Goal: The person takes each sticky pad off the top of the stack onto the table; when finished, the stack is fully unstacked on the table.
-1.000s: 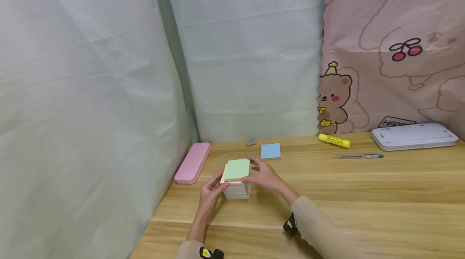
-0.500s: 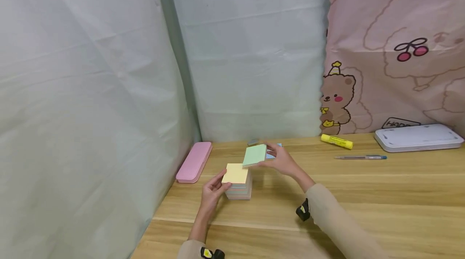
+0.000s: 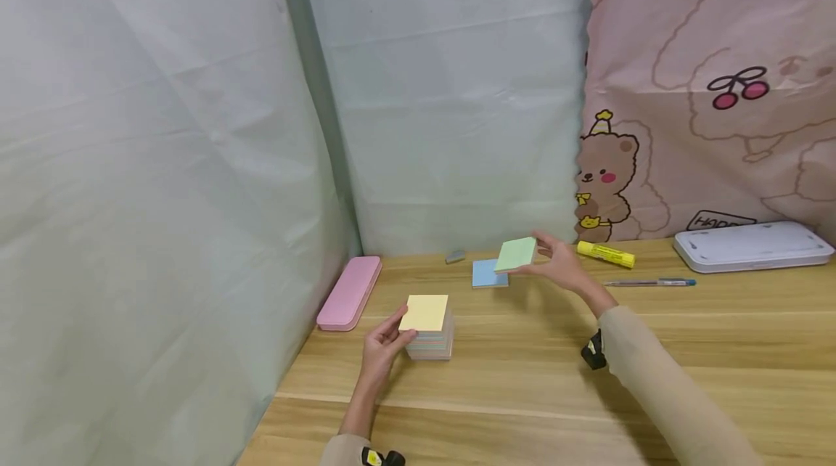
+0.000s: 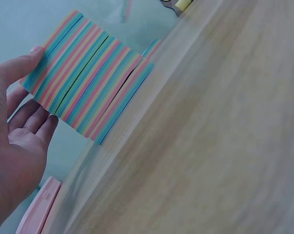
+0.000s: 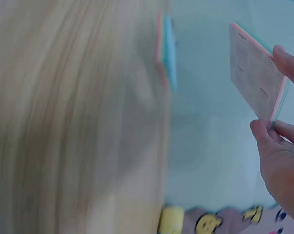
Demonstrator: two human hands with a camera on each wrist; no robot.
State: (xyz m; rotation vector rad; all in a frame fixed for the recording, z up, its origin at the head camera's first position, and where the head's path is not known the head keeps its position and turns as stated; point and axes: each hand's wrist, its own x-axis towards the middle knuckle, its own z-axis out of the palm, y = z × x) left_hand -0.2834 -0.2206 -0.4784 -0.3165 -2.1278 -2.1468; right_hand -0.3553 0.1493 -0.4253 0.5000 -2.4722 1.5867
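Note:
A thick block of many-coloured sticky notes [image 3: 427, 335] with a yellow sheet on top stands on the wooden desk [image 3: 653, 357]. My left hand [image 3: 385, 339] touches its left side, thumb on the top corner; the left wrist view shows the striped block [image 4: 88, 80] with the fingers [image 4: 27, 117] relaxed beside it. My right hand [image 3: 555, 263] pinches a thin green-topped pad [image 3: 516, 254] in the air, just right of and above a blue pad [image 3: 486, 274] lying flat. In the right wrist view the held pad [image 5: 256, 80] sits between thumb and fingertips, the blue pad [image 5: 168, 51] beyond.
A pink pencil case [image 3: 348, 292] lies by the left curtain. A small grey eraser [image 3: 455, 256] sits at the back. A yellow glue stick [image 3: 604, 254], a pen [image 3: 646, 281] and a white case [image 3: 751, 244] lie to the right.
My right hand lifted the green-topped pad off the block and carried it right and back, past the blue pad. The block now shows a yellow top. The left hand stayed.

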